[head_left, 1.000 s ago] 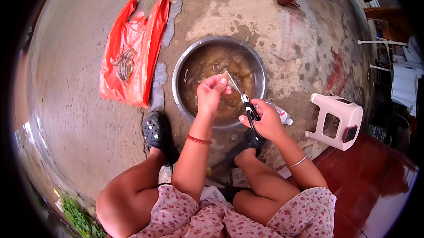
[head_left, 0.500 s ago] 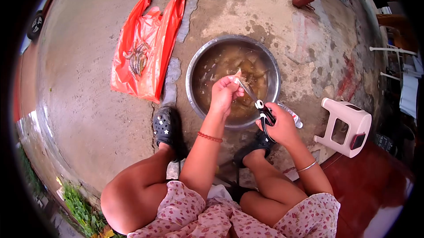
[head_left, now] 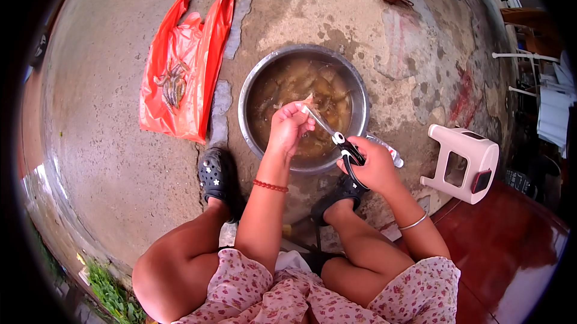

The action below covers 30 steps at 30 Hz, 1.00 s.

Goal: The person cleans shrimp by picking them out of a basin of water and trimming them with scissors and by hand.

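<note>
Scissors [head_left: 340, 140] with black and white handles slant across the middle of the frame, gripped in the right hand [head_left: 375, 165]. That hand's fingers are curled around the handles, and the blades point up and to the left, their tips reaching the fingertips of the left hand. The left hand [head_left: 288, 129] has its thumb and fingers pinched together on a small pinkish-brown piece [head_left: 309, 99], which pokes out above the fingertips; most of it is hidden, so what it is cannot be told. Whether the blades touch it is also too small to make out.

Both hands are above the near part of a round metal basin [head_left: 243, 108] in the centre of the frame. Cloudy brown water fills its lower part, with pale lumps in it that are hard to tell apart. At upper left, a red plastic bag [head_left: 210, 78] lies flat on the wet concrete floor [head_left: 114, 96], with a small heap of shrimp [head_left: 174, 91] on it. A clear plastic bottle [head_left: 393, 154] lies just beside the basin, partly behind the right hand. Right of centre, a pink stool [head_left: 488, 153] lies on its side. Black shoes [head_left: 218, 175] stand on the floor below the basin.
</note>
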Motion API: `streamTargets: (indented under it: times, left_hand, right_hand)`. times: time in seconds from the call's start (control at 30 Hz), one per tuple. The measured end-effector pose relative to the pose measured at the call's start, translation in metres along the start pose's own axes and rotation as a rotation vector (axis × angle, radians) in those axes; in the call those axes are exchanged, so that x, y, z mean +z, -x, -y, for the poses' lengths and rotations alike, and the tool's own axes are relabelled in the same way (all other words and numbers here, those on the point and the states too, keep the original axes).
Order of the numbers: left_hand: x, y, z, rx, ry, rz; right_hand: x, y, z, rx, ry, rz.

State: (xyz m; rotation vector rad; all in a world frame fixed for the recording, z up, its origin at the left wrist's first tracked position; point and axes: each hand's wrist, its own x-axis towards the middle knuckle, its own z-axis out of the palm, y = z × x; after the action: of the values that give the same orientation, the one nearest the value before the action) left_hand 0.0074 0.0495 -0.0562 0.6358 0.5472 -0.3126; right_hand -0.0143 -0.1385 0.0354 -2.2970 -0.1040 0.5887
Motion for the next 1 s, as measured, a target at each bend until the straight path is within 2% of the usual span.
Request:
streamTargets:
  times: [0.1, 0.37, 0.47, 0.8, 0.87, 1.0]
  left_hand:
    - [0.001, 0.000, -0.002, -0.006, -0.046, 0.016]
    - [0.003, 0.001, 0.003, 0.001, -0.083, -0.027]
    - [0.004, 0.002, 0.005, -0.003, -0.045, -0.065]
    - [0.002, 0.001, 0.014, -0.007, 0.138, -0.077]
    - [0.001, 0.000, 0.015, -0.009, 0.149, -0.074]
    - [0.002, 0.001, 0.012, -0.036, 0.221, -0.066]
  right_hand:
    - [-0.001, -0.002, -0.003, 0.047, -0.120, 0.029]
    - [-0.007, -0.001, 0.016, -0.001, 0.097, 0.039]
    - [-0.008, 0.000, 0.015, 0.033, 0.198, 0.068]
    - [-0.003, 0.003, 0.013, -0.010, 0.186, 0.057]
    - [-0.001, 0.003, 0.012, -0.108, 0.117, -0.018]
    - [0.000, 0.004, 0.014, -0.127, 0.111, -0.025]
